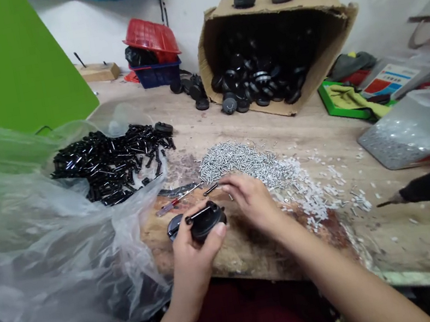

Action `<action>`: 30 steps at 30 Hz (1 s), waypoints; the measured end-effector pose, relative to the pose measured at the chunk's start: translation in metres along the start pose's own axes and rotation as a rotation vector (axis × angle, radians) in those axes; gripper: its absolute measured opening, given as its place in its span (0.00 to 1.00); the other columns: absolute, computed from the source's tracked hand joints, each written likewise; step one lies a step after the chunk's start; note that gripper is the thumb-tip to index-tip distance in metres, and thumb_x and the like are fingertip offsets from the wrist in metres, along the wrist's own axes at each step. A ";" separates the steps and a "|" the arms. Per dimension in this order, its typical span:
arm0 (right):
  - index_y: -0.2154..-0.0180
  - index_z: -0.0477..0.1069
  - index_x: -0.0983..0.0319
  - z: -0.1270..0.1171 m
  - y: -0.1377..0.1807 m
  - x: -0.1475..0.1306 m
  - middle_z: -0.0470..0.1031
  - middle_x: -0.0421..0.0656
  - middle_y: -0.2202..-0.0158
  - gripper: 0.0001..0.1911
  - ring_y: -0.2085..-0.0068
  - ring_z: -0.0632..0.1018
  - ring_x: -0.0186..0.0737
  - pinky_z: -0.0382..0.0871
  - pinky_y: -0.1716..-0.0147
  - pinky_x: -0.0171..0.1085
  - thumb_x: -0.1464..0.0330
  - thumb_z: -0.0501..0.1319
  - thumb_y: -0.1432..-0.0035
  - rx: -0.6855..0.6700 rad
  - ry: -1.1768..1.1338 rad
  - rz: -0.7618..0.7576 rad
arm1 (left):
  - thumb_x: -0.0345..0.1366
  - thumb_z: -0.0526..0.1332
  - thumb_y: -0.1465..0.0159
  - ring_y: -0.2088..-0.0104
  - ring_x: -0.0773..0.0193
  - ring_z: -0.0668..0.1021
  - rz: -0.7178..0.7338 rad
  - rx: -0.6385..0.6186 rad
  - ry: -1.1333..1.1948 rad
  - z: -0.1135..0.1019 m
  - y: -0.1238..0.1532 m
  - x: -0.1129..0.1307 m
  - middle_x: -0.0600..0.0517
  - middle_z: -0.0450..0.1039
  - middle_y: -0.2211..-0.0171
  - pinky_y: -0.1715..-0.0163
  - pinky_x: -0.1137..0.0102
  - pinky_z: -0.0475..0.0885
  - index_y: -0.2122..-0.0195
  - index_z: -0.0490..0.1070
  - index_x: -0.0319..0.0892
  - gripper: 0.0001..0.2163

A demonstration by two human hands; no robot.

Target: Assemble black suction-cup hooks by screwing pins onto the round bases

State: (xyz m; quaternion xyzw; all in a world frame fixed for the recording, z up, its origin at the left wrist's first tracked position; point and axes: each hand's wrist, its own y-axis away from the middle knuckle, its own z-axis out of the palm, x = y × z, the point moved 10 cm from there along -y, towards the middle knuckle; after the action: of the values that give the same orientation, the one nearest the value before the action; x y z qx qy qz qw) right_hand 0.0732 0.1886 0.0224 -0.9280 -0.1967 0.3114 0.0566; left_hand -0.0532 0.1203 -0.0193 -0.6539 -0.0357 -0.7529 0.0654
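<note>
My left hand (192, 256) is closed round a black round plastic part (204, 221) with a bar across its top, held just above the wooden bench (233, 124). My right hand (250, 199) reaches past it with fingers curled and pinches a small dark pin (211, 189) at the edge of a heap of small silver screws (240, 159). A thin red-handled screwdriver (173, 204) lies on the bench just left of my fingers. A second black disc (173, 226) sits half hidden behind the held part.
A clear plastic bag (45, 235) holding black tubes (110, 160) fills the left. A tipped cardboard box (278, 44) spills black round parts at the back. A clear tub of screws (414, 134) and a power screwdriver (428, 187) lie right. White plastic bits (316, 193) are scattered.
</note>
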 end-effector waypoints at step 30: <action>0.58 0.67 0.67 0.021 -0.047 0.011 0.70 0.51 0.60 0.13 0.58 0.69 0.43 0.65 0.58 0.40 0.78 0.46 0.37 0.000 0.311 -0.166 | 0.32 0.65 0.45 0.66 0.66 0.74 -0.426 -0.013 0.545 0.021 0.003 -0.028 0.50 0.73 0.63 0.62 0.64 0.74 0.62 0.72 0.39 0.09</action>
State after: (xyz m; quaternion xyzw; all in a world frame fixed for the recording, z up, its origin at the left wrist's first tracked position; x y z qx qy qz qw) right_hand 0.0527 0.2353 0.0099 -0.9455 -0.2616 0.1583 0.1117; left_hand -0.0285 0.1218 -0.0440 -0.4070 -0.1477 -0.8969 -0.0901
